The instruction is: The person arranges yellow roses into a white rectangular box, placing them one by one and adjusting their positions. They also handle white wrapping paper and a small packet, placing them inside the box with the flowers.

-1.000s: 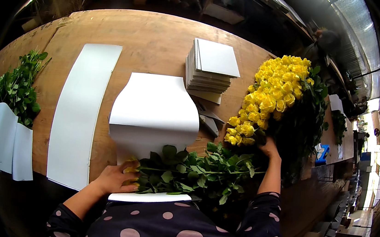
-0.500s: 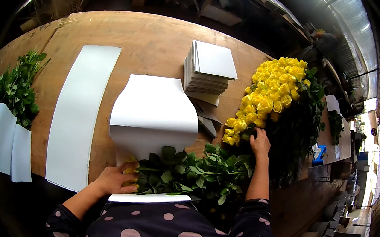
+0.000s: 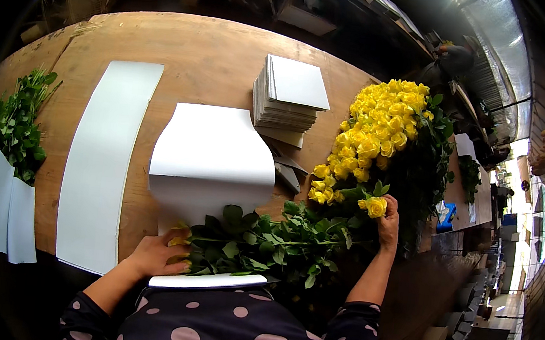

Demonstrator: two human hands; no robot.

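Observation:
My right hand point(image 3: 388, 224) is closed on a single yellow rose point(image 3: 375, 207), its bloom just left of my fingers. Beyond it lies a big heap of yellow roses point(image 3: 389, 119), blooms facing left and dark leaves to the right. My left hand point(image 3: 162, 253) curls round the bloom end of a bunch of roses point(image 3: 271, 244) lying sideways before me; only slivers of yellow show between the fingers. Under that bunch runs a white sheet point(image 3: 211, 157), its far part bulging up and its near edge point(image 3: 208, 281) against my body.
A stack of white cards point(image 3: 294, 92) stands beyond the sheet, with a dark grey tool point(image 3: 287, 177), its kind unclear, beside it. Long white sheets point(image 3: 104, 159) lie left on the wooden table point(image 3: 199, 43). Farther left is a wrapped leafy bunch point(image 3: 18, 123).
My right hand has drawn one yellow rose out of the heap, moving right and slightly nearer. My left hand stays on the bunch. The whole view has shifted a little.

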